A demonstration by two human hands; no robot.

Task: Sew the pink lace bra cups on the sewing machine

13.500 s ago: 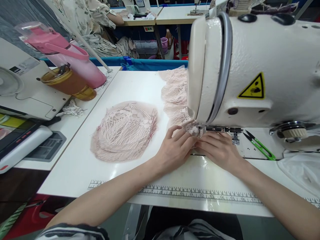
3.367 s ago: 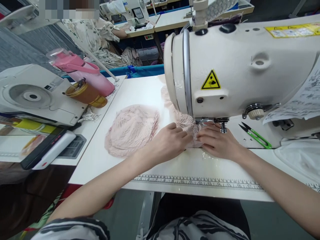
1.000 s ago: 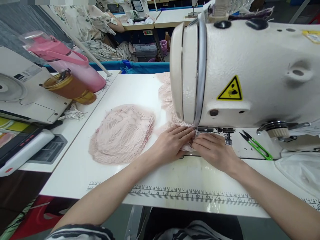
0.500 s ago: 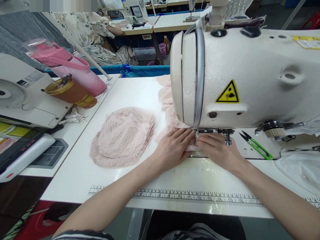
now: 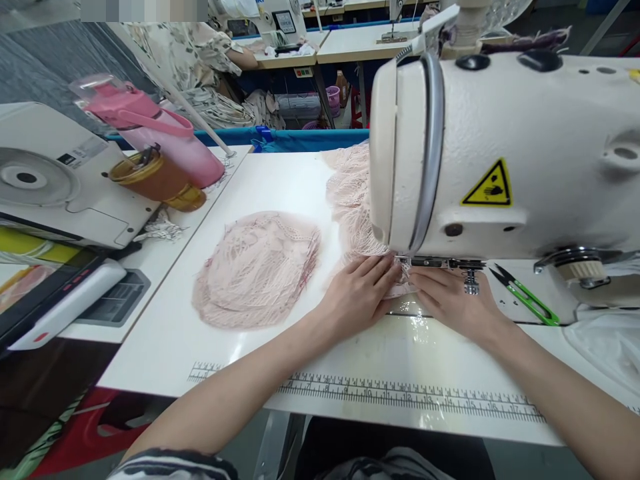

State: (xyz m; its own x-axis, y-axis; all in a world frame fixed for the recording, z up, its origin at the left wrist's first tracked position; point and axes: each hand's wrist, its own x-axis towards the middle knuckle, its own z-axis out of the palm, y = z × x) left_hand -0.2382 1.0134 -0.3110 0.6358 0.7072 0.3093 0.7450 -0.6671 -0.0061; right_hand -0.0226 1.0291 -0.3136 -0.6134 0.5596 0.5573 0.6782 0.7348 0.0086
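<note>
Pink lace fabric (image 5: 353, 200) runs along the left side of the sewing machine head (image 5: 500, 147) and under its needle area. My left hand (image 5: 357, 290) lies on the near end of this lace, fingers extended and pressing it down, left of the presser foot. Just right of the foot, my right hand (image 5: 453, 297) rests with its fingers stretched flat at the fabric's edge, partly hidden under the machine's metal attachment (image 5: 440, 263). A rounded stack of pink lace pieces (image 5: 257, 270) lies on the white table to the left.
Green thread snips (image 5: 527, 297) lie right of my right hand, near white cloth (image 5: 607, 343). A ruler strip (image 5: 370, 393) runs along the table's front. At left stand a pink bottle (image 5: 170, 143) and an amber cup (image 5: 155, 177). Behind, a person's arm (image 5: 243, 59) shows.
The view has shifted, so the machine head appears farther right and larger. Both hands stay at the needle area, with almost no change in pose.
</note>
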